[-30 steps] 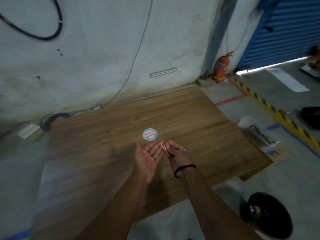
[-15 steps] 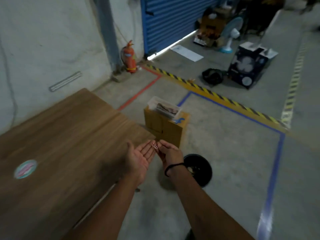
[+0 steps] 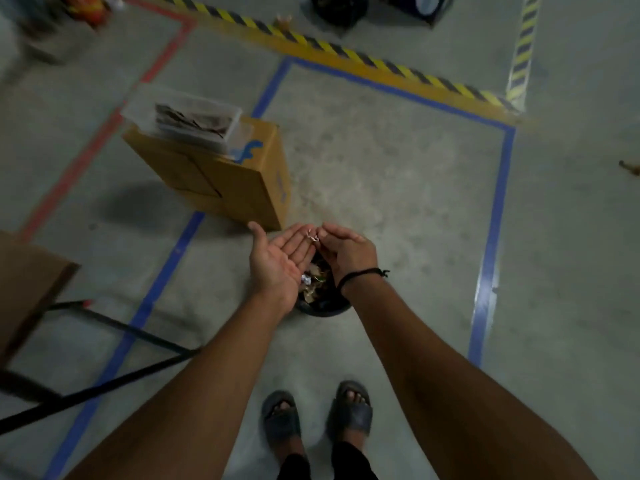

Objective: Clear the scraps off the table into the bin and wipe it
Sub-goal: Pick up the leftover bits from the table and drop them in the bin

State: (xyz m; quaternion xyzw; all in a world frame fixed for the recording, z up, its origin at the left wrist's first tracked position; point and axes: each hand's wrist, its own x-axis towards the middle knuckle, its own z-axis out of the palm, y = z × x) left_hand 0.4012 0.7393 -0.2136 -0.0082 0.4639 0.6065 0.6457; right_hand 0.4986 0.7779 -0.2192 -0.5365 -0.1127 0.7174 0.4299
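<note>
Table [image 3: 24,271]: only a corner shows at far left, top mostly out of view, so can't judge how much is cleared; no cloth visible, wipe likely not started. Bin [image 3: 323,308]: on the floor under both hands, already holds scraps. Left hand [image 3: 277,259]: palm up, flat, gripping nothing. Right hand [image 3: 348,252]: fingertips pinch a small white scrap [image 3: 312,235] above the left fingers, over the bin. Scrap is curled and too small to call its long axis. Drop pending.
</note>
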